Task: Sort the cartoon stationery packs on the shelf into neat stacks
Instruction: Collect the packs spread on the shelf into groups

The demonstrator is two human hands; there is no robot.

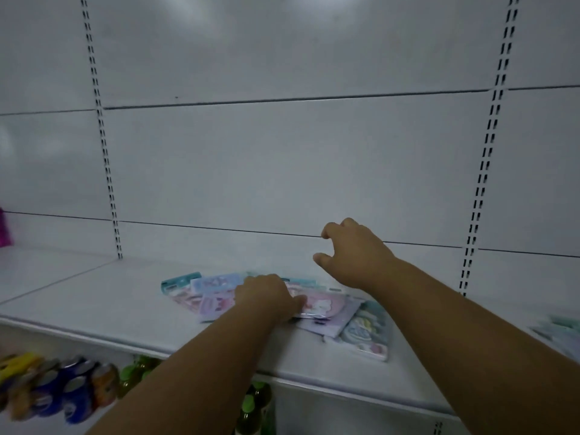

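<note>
Several pastel cartoon stationery packs (213,291) lie fanned out in a loose overlapping pile on the white shelf (94,302). A pink pack (326,304) tops the middle, and a pale blue-green pack (365,335) sticks out toward the front edge. My left hand (266,295) rests on the pile, thumb and fingers pinching the pink pack's edge. My right hand (351,251) hovers above the back of the pile, fingers curled apart, holding nothing.
More pale packs (561,332) lie at the right edge of the shelf. A pink item (4,229) stands at far left. Below the shelf are drink cans (59,387) and green-capped bottles (251,403). White back panels with slotted uprights (108,183) close the rear.
</note>
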